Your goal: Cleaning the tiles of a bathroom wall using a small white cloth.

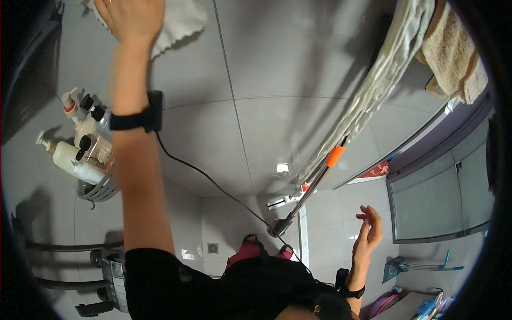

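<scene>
My left hand (136, 21) is raised to the grey tiled wall (192, 74) at the upper left, with a white cloth (181, 24) under it. The cloth's scalloped edge spreads out to the right of the hand, and the fingertips are cut off by the picture's top edge. A black strap with a small box sits on my left wrist, and the forearm is smeared by motion. At the lower right, my right hand (368, 229) hangs in the air with bent fingers apart and nothing in it.
Several pump bottles (65, 156) stand in a grey wall basket (101, 189) beside my left forearm. A mop (336, 156) with long white strands leans diagonally right of centre. Towels (450, 58) hang at the upper right. Dark bars and a shower fitting (113, 274) are lower left.
</scene>
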{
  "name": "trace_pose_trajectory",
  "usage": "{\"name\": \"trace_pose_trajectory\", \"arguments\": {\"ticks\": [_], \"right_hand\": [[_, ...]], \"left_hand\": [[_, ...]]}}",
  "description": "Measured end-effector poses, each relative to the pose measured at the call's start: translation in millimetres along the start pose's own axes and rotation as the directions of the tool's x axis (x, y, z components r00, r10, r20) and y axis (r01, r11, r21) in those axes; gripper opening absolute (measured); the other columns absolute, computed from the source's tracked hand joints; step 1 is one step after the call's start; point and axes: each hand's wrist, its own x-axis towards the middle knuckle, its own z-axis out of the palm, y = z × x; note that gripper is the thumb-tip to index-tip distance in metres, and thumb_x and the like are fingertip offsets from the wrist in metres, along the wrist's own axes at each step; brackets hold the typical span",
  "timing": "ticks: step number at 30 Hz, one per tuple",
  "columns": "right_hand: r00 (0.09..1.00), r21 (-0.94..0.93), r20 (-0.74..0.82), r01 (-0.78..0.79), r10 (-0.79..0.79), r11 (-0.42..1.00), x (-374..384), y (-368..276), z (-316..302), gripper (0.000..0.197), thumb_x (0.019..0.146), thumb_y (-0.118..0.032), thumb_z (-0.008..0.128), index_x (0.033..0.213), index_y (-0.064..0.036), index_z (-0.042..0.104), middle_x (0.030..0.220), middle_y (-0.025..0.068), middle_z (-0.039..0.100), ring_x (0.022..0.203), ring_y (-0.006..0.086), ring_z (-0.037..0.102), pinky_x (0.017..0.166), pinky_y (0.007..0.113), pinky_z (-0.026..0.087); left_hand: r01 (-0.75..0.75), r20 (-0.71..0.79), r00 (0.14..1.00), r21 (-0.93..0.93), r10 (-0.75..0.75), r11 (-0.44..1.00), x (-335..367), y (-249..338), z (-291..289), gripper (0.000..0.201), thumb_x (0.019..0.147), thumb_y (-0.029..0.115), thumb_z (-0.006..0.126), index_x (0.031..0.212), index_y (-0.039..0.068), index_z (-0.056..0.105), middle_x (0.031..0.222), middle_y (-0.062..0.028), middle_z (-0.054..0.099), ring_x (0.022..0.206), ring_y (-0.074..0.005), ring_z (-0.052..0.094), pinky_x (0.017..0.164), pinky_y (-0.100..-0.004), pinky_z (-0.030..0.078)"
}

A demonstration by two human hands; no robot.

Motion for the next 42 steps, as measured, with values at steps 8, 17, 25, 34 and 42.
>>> {"name": "trace_pose_trajectory", "arguments": {"ticks": [8, 17, 25, 34, 42], "right_hand": [[0.995, -0.030, 0.056, -0.083, 0.084, 0.996, 6, 11, 14, 0.026, 0.087, 0.000, 0.041, 0.110, 0.0036, 0.052, 0.101, 0.0158, 0.060, 0.080, 0.0190, 0.058, 0.075, 0.030, 0.046], [0.977, -0.041, 0.179, -0.109, 0.115, 0.993, 5, -9, 42, 0.025, 0.087, 0.001, 0.042, 0.109, 0.0048, 0.052, 0.100, 0.0157, 0.059, 0.081, 0.0190, 0.058, 0.076, 0.030, 0.044], [0.980, -0.171, 0.129, -0.132, 0.155, 0.976, -17, -10, 18, 0.024, 0.087, 0.003, 0.041, 0.108, 0.0051, 0.052, 0.099, 0.0153, 0.060, 0.081, 0.0195, 0.060, 0.075, 0.029, 0.045], [0.992, -0.138, 0.003, -0.127, 0.129, 0.982, -30, 2, -6, 0.025, 0.085, 0.005, 0.041, 0.108, 0.0052, 0.052, 0.101, 0.0165, 0.059, 0.079, 0.0202, 0.059, 0.076, 0.029, 0.045], [0.961, -0.121, 0.000, -0.275, 0.277, 0.954, -54, 37, 4, 0.022, 0.087, 0.001, 0.042, 0.105, 0.0057, 0.053, 0.097, 0.0159, 0.061, 0.081, 0.0218, 0.062, 0.073, 0.030, 0.047]], "left_hand": [[0.157, 0.020, 0.988, -0.169, -0.156, 0.973, -124, 41, -19, 0.057, 0.082, 0.042, 0.045, 0.132, 0.016, 0.038, 0.138, -0.0223, 0.027, 0.108, -0.0396, 0.042, 0.088, -0.0512, 0.028], [0.253, 0.357, 0.918, -0.198, -0.171, 0.947, -306, 64, -52, 0.047, 0.071, 0.041, 0.052, 0.111, 0.018, 0.050, 0.131, -0.0311, 0.029, 0.092, -0.0451, 0.048, 0.067, -0.0558, 0.035], [0.194, 0.970, 0.082, -0.242, 0.230, 0.951, -386, 145, -92, 0.049, 0.082, 0.038, 0.048, 0.129, 0.029, 0.040, 0.099, -0.0129, 0.055, 0.082, -0.0228, 0.053, 0.069, -0.0362, 0.040], [-0.339, 0.179, 0.667, -0.792, 0.724, 0.507, -263, 245, -42, 0.059, 0.071, 0.013, 0.055, 0.128, 0.007, 0.043, 0.090, -0.0044, 0.060, 0.078, -0.0154, 0.056, 0.073, -0.0316, 0.045], [-0.587, 0.028, 0.492, -0.728, 0.870, 0.355, -430, 279, -38, 0.041, 0.086, 0.016, 0.041, 0.124, 0.003, 0.043, 0.126, -0.0062, 0.045, 0.119, -0.0193, 0.038, 0.104, -0.0347, 0.027]]}}
